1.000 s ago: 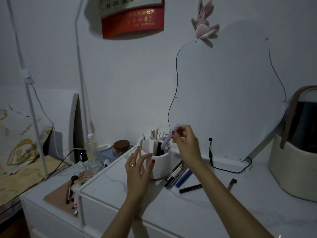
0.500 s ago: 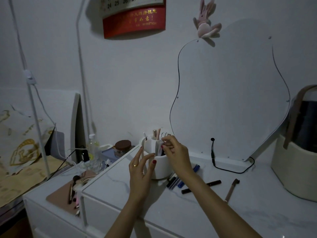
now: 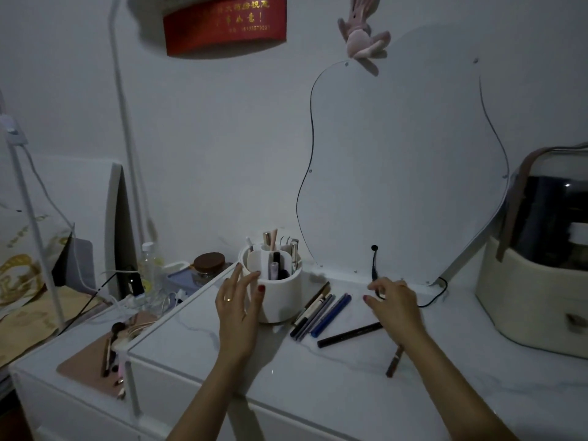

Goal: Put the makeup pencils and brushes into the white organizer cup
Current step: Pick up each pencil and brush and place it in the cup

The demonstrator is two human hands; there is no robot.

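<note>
The white organizer cup stands on the white marble tabletop, with several pencils and brushes upright in its compartments. My left hand rests open against the cup's left side, fingers spread. To the right of the cup lies a bunch of pencils, blue and dark ones side by side. A black pencil lies further right, and a brown brush nearer the front. My right hand hovers over the black pencil's right end, fingers apart, holding nothing.
A curvy mirror leans on the wall behind, with a black cable at its foot. A cream storage case stands at the right. On the lower left surface lie a pink tray with brushes, a bottle and a jar.
My right hand put the pale pencil into the cup, let go and moved right and down toward the black pencil. My left hand stayed at the cup.
</note>
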